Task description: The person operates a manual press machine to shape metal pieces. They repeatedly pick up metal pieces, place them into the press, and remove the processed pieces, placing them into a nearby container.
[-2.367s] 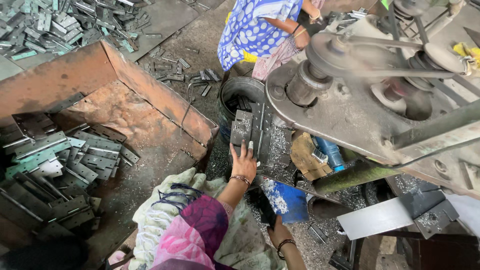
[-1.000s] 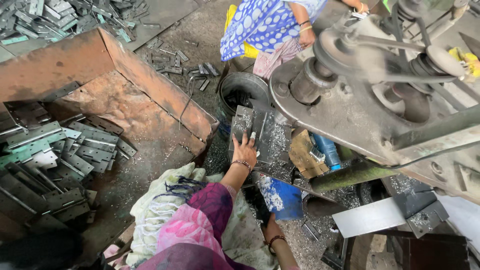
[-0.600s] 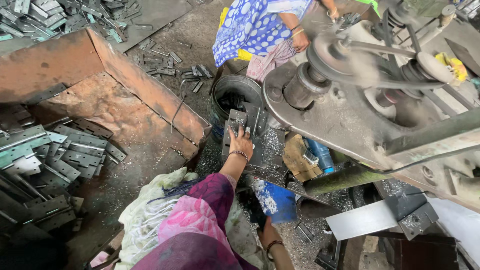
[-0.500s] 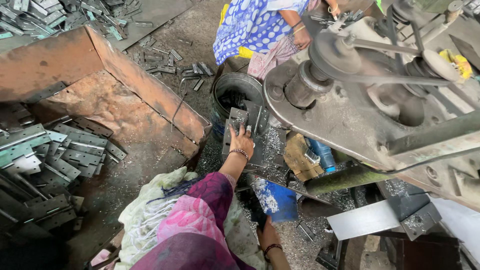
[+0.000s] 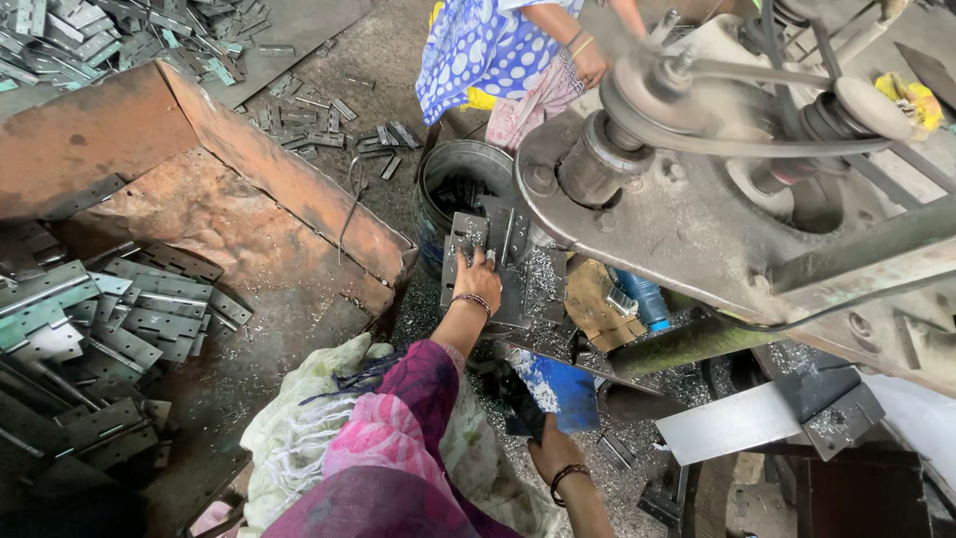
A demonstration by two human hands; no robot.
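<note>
My left hand [image 5: 479,274] reaches forward onto a grey metal plate [image 5: 476,244] on the press bed, its fingers curled on a small metal piece there. A bangle circles that wrist. My right hand [image 5: 554,455] hangs low near my lap, below a blue sheet [image 5: 560,387] covered with metal chips; what it grips, if anything, I cannot tell. A round metal bucket [image 5: 466,169] with dark scrap stands just beyond the plate. A pink and purple sleeve covers my left arm.
A large belt-driven press [image 5: 697,179] fills the right side. A rusty metal tray [image 5: 214,214] holds several flat hinge plates [image 5: 139,314] on the left. Another person in a blue dotted garment [image 5: 488,50] works beyond the bucket. Loose metal pieces [image 5: 329,110] lie scattered on the floor.
My left hand has moved forward and up onto the metal plate next to the bucket. My right hand has stayed low near the blue sheet.
</note>
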